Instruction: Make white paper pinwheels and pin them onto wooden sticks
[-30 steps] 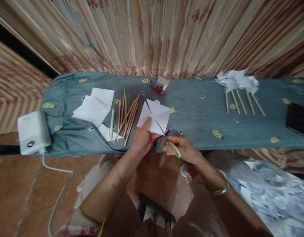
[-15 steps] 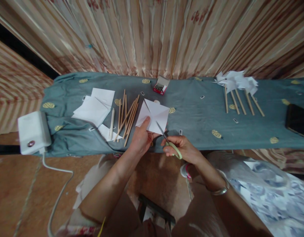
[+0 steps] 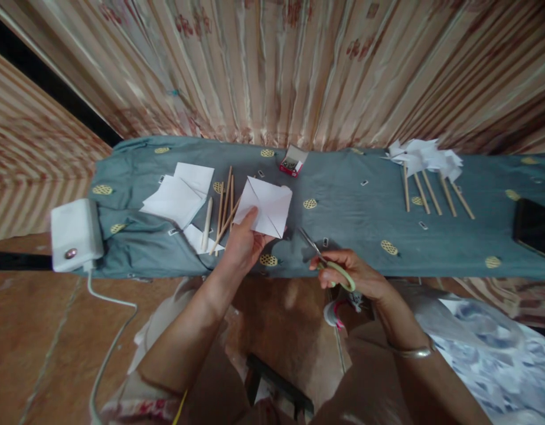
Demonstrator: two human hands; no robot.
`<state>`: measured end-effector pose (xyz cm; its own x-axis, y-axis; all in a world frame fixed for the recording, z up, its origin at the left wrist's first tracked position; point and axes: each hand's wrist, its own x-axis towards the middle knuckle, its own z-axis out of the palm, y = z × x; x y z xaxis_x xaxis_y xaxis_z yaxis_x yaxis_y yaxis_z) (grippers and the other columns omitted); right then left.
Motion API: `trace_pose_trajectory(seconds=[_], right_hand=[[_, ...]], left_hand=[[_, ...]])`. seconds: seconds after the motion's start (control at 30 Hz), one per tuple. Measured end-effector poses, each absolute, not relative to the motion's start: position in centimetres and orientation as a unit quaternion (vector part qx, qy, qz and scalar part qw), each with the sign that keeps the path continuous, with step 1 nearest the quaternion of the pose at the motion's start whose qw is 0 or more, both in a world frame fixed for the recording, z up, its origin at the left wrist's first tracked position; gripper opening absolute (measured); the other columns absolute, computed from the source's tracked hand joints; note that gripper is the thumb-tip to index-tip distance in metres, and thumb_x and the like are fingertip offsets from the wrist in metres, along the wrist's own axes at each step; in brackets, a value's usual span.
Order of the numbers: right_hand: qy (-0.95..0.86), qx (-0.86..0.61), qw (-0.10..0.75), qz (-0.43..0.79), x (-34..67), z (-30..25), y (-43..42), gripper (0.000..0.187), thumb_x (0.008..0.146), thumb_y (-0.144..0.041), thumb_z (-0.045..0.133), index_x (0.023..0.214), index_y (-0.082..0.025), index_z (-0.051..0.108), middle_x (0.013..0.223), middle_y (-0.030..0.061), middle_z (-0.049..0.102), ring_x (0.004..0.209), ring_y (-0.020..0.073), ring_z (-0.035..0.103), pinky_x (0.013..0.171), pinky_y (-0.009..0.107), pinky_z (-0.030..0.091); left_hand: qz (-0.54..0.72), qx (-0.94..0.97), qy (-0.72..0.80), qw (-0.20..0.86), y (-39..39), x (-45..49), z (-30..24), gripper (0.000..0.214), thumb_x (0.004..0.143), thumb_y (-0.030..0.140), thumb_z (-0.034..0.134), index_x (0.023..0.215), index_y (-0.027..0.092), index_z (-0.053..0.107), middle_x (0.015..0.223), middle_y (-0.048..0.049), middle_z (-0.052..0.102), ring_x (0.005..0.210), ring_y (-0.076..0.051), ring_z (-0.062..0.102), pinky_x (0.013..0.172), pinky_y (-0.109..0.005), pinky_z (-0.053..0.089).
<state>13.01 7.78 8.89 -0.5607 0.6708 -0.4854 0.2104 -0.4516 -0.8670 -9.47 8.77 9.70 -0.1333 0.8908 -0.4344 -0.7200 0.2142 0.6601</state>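
My left hand grips a square of white paper by its near edge, thumb on top. Dark slits run in from opposite corners of that square. Off to its right, apart from the paper, my right hand holds a pair of scissors with pale green handles, blades pointing up and left. Just left of the held paper lie several wooden sticks, partly covered by it, and a thicker whitish stick. Beyond them is a stack of white paper squares.
A small open red box sits at the back of the cloth-covered table. Paper pinwheels on sticks lie to the right, near a dark phone. A white device with a cable stands at the left edge.
The scissors have come out of the paper and moved right with my right hand. My left hand has shifted the paper slightly left. A slit now shows at the paper's near right corner.
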Motion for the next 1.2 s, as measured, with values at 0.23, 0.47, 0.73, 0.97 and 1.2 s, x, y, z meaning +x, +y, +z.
trace_pose_trajectory(seconds=[0.23, 0.47, 0.73, 0.97, 1.2], right_hand=[[-0.502, -0.511, 0.338, 0.611, 13.6, 8.3, 8.9, 0.044, 0.063, -0.057, 0.079, 0.082, -0.019, 0.068, 0.062, 0.0007, 0.068, 0.054, 0.0113, 0.056, 0.055, 0.025, 0.046], [-0.46, -0.534, 0.413, 0.577, 13.4, 7.6, 10.0, 0.039, 0.063, -0.049, 0.08, 0.084, -0.02, 0.066, 0.067, 0.0006, 0.069, 0.056, 0.0112, 0.056, 0.056, 0.025, 0.045], [-0.482, -0.522, 0.386, 0.588, 12.8, 7.8, 10.2, 0.038, 0.057, -0.044, 0.083, 0.083, -0.021, 0.067, 0.06, -0.0069, 0.052, 0.053, 0.0075, 0.04, 0.05, 0.023, 0.029], [-0.463, -0.529, 0.38, 0.602, 11.8, 7.7, 10.1, 0.038, 0.052, -0.045, 0.082, 0.074, -0.021, 0.063, 0.056, -0.0074, 0.046, 0.051, 0.0073, 0.035, 0.049, 0.023, 0.025], [-0.35, -0.551, 0.501, 0.569, 9.8, 7.2, 9.9, 0.037, 0.052, -0.04, 0.08, 0.077, -0.021, 0.061, 0.062, -0.0065, 0.052, 0.054, 0.0081, 0.04, 0.052, 0.023, 0.033]], left_hand=[[0.571, 0.111, 0.471, 0.664, 7.9, -7.8, 9.2, 0.032, 0.083, 0.02, 0.06, 0.115, 0.021, 0.061, 0.106, -0.0077, 0.074, 0.101, -0.026, 0.068, 0.078, -0.04, 0.058], [0.521, 0.136, 0.498, 0.68, 7.1, -6.4, 8.4, 0.017, 0.076, 0.02, 0.066, 0.092, 0.014, 0.066, 0.078, -0.004, 0.071, 0.072, -0.019, 0.067, 0.064, -0.028, 0.053], [0.489, 0.18, 0.513, 0.682, 6.7, -5.8, 7.4, 0.023, 0.065, 0.025, 0.076, 0.084, 0.014, 0.068, 0.073, -0.0023, 0.071, 0.065, -0.017, 0.064, 0.061, -0.027, 0.05], [0.515, 0.177, 0.433, 0.718, 6.9, -5.9, 7.5, 0.037, 0.068, 0.038, 0.077, 0.094, 0.013, 0.07, 0.086, -0.01, 0.074, 0.093, -0.029, 0.069, 0.081, -0.037, 0.055], [0.539, 0.216, 0.376, 0.722, 6.2, -5.0, 8.2, 0.038, 0.066, 0.042, 0.081, 0.092, 0.016, 0.071, 0.103, -0.0089, 0.073, 0.11, -0.03, 0.064, 0.098, -0.046, 0.05]])
